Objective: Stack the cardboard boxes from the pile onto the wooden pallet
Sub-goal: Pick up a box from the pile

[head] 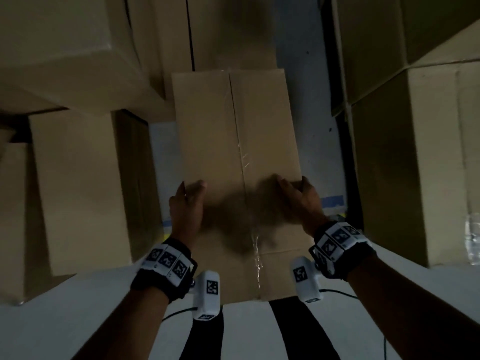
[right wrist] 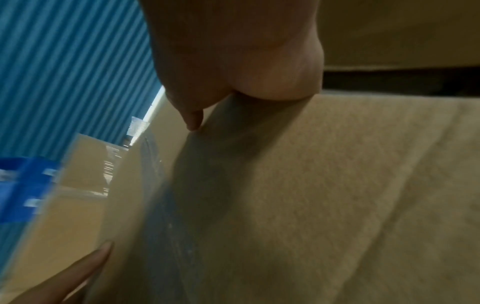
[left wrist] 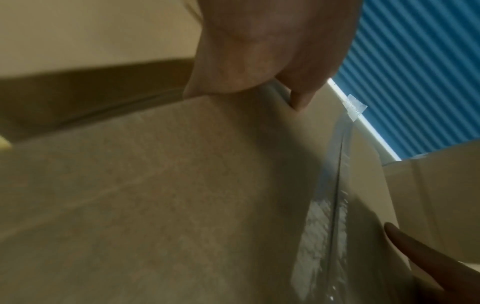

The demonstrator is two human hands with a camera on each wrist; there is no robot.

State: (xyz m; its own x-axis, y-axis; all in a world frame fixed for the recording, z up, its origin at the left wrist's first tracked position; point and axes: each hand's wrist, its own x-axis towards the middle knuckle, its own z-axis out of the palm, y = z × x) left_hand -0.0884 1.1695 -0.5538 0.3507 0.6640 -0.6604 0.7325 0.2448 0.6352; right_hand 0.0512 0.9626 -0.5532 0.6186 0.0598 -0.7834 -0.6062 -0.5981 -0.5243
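A tall brown cardboard box [head: 233, 131] with a clear taped seam down its top lies in front of me in the head view. My left hand [head: 185, 203] grips its left edge, thumb on the top face. My right hand [head: 298, 198] grips the right edge the same way. In the left wrist view the left hand [left wrist: 259, 51] clamps the box [left wrist: 182, 185] at its edge, and a right-hand finger [left wrist: 415, 253] shows low on the right. In the right wrist view the right hand [right wrist: 233, 51] holds the box [right wrist: 337, 185]. No wooden pallet is in view.
Stacks of cardboard boxes stand close on the left [head: 78, 178], the right [head: 402, 165] and behind [head: 220, 29]. A narrow strip of pale floor [head: 311, 100] runs between them. A blue corrugated wall [left wrist: 415, 72] rises beyond. A clear plastic bottle [head: 472, 240] sits at the right edge.
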